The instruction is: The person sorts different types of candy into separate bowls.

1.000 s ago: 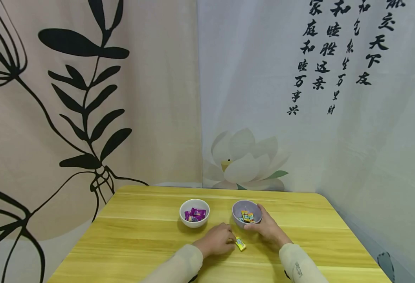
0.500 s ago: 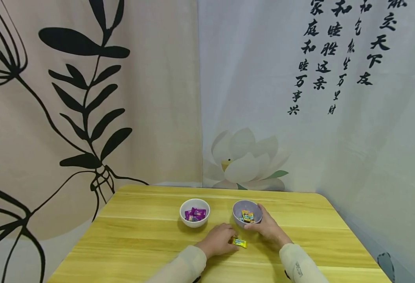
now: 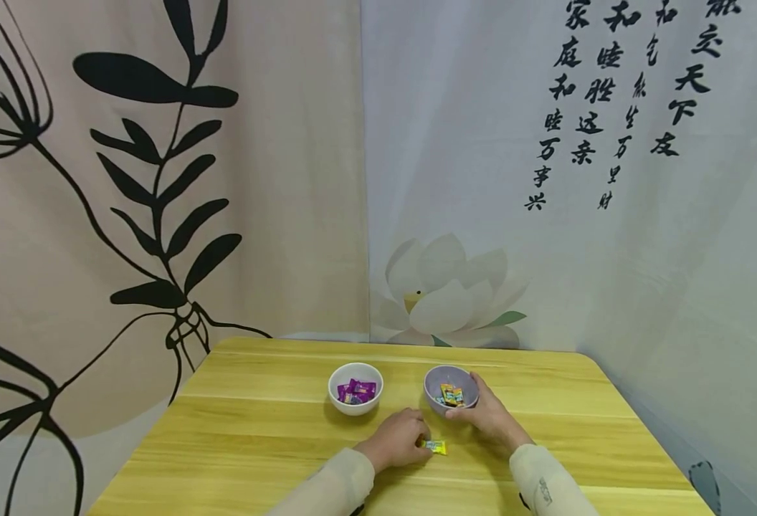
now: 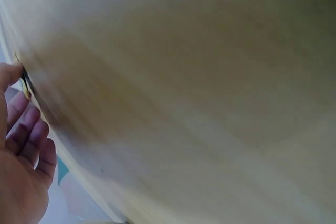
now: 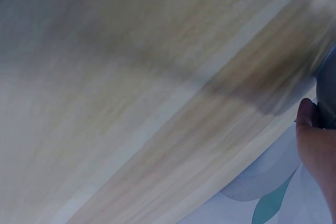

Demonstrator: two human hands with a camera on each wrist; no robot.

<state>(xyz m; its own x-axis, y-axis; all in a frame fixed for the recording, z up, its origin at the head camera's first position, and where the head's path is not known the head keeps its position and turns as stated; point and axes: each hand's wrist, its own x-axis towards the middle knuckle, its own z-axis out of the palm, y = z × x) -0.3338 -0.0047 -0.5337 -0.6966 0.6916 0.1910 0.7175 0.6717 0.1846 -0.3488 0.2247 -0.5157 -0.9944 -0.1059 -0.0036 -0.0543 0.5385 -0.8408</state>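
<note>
Between the thumb and index finger of my left hand (image 3: pixel 396 438) is a small yellow wrapped candy (image 3: pixel 436 447), held low over the table. The left wrist view shows the same pinch, with the candy (image 4: pixel 26 85) seen edge-on and the other fingers loosely curled. My right hand (image 3: pixel 491 416) grips the side of a light purple bowl (image 3: pixel 439 374), thumb at the near side and fingers at the right rim. Inside that bowl lie several yellow and bluish wrapped candies (image 3: pixel 451 394). In the right wrist view only the thumb side of the hand (image 5: pixel 317 145) and part of the bowl (image 5: pixel 328 87) appear.
A white bowl (image 3: pixel 355 411) with several purple wrapped candies (image 3: pixel 356 392) stands left of the purple one. Both bowls are on a yellow wood-grain table (image 3: pixel 256 401). Behind the table's far edge hangs a printed cloth (image 3: pixel 301 179) with plants and writing.
The yellow candy has turned from slanting to lying nearly level, its end now nearer the left fingertips. The left hand has shifted slightly. The right hand and both bowls stay put.
</note>
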